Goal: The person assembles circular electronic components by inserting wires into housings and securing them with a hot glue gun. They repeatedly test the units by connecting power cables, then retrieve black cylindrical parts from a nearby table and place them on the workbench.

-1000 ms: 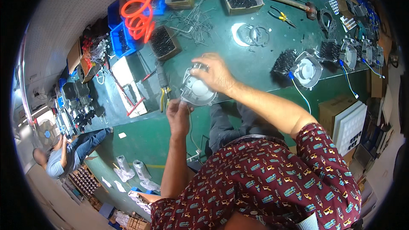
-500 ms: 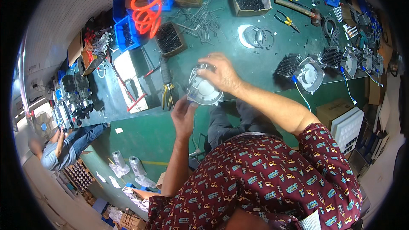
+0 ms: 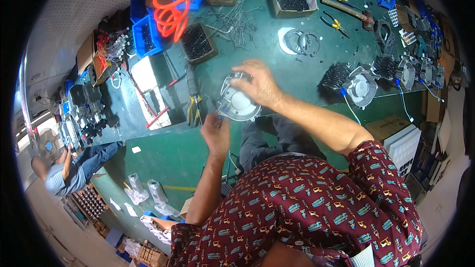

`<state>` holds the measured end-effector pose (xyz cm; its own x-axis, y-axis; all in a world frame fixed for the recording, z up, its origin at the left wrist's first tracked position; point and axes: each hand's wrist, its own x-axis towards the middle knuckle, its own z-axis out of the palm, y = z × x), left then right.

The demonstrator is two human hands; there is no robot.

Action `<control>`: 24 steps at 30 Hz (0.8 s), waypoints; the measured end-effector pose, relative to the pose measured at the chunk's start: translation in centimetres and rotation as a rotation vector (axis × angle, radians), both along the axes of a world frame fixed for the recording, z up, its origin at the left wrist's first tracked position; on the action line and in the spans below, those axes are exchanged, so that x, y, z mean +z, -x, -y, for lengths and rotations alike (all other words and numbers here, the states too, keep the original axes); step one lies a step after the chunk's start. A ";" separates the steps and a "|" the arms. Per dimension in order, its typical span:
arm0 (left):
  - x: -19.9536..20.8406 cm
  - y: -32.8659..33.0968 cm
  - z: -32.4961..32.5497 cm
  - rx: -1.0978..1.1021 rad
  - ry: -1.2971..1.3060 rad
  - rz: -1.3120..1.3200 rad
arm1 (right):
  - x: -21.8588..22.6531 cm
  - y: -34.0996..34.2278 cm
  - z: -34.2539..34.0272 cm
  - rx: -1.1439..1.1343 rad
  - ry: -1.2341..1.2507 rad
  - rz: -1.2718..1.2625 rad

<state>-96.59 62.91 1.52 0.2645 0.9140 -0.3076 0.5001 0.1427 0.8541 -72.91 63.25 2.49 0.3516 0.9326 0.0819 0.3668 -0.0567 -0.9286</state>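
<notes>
A grey metal fan-like housing point(image 3: 241, 103) with a round pale disc rests at the near edge of the green bench. My right hand point(image 3: 259, 85) grips its upper right side, thumb on top and fingers over the far rim. At its lower left corner, my left hand point(image 3: 216, 132) has its fingers curled together beside a small blue part; what they pinch is hidden. Below that corner hangs a thin wire point(image 3: 230, 157) with a pale end. Just left of the housing lie yellow-handled pliers point(image 3: 194, 110) and a dark-handled tool point(image 3: 192, 81).
Further housings with black finned blocks point(image 3: 360, 87) line the right edge. Boxes of small black parts point(image 3: 293, 2), bent metal rods point(image 3: 236, 23), a hammer point(image 3: 346, 10) and cutters point(image 3: 336, 23) lie farther back. A red coiled hose point(image 3: 173, 12) hangs at left. A co-worker point(image 3: 74, 168) sits far left.
My left hand's fingers have curled in more tightly by the housing's lower left corner. The hanging wire has swung to the right. My right hand keeps its grip.
</notes>
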 end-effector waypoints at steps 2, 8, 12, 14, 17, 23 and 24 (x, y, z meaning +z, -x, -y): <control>0.1 0.2 -0.6 0.031 0.156 0.208 | -0.1 -0.1 -0.1 -0.008 -0.015 -0.014; 1.2 -0.7 0.2 0.125 0.166 0.251 | 0.1 -0.2 0.1 -0.005 -0.009 0.026; 1.9 -1.3 -0.1 0.127 0.159 0.223 | 0.2 -0.4 -0.1 0.026 -0.014 0.035; 2.6 -1.6 -0.6 0.098 0.163 0.121 | 0.3 -0.5 -0.2 0.048 -0.010 0.026; 1.7 -1.4 -0.9 0.030 0.048 -0.031 | 0.0 -0.6 -0.2 0.038 -0.027 0.053; 2.1 -0.5 -0.9 0.056 0.206 0.251 | 0.1 -0.3 0.0 0.006 -0.023 0.055; 2.2 -0.5 -1.0 0.061 0.229 0.283 | 0.0 -0.2 0.0 0.006 -0.023 0.023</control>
<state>-96.13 63.96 3.75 0.3151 0.8468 -0.4285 0.2335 0.3684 0.8999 -72.72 63.21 2.44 0.3441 0.9323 0.1115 0.3883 -0.0332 -0.9209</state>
